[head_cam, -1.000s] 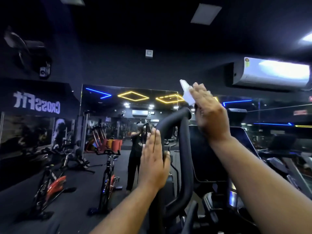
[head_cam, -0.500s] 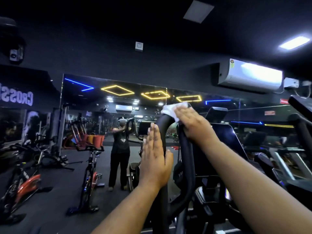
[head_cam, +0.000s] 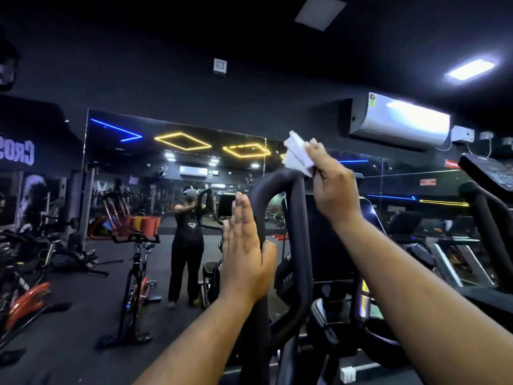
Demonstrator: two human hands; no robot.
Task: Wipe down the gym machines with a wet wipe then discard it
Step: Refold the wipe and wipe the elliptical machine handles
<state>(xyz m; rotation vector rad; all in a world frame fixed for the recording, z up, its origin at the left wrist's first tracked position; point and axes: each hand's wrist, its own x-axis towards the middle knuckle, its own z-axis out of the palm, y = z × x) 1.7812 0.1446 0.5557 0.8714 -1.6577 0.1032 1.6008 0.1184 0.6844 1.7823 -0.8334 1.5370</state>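
A black looped machine handle [head_cam: 298, 232] rises in front of me. My right hand [head_cam: 333, 184] holds a folded white wet wipe [head_cam: 297, 155] at the top right of the loop, the wipe touching the bar's upper bend. My left hand [head_cam: 245, 245] lies flat with straight fingers against the left side of the handle, thumb on the near side of the bar.
The machine's dark console [head_cam: 330, 240] stands behind the handle. A second machine's handle [head_cam: 488, 212] rises at the right. A wall mirror [head_cam: 177, 190] ahead reflects a person and exercise bikes. A real exercise bike [head_cam: 136, 284] stands on the floor to the left.
My right hand with the wipe came down onto the top of the loop, then rose again to the loop's upper right. The left hand stayed flat on the bar. The view shifted right.
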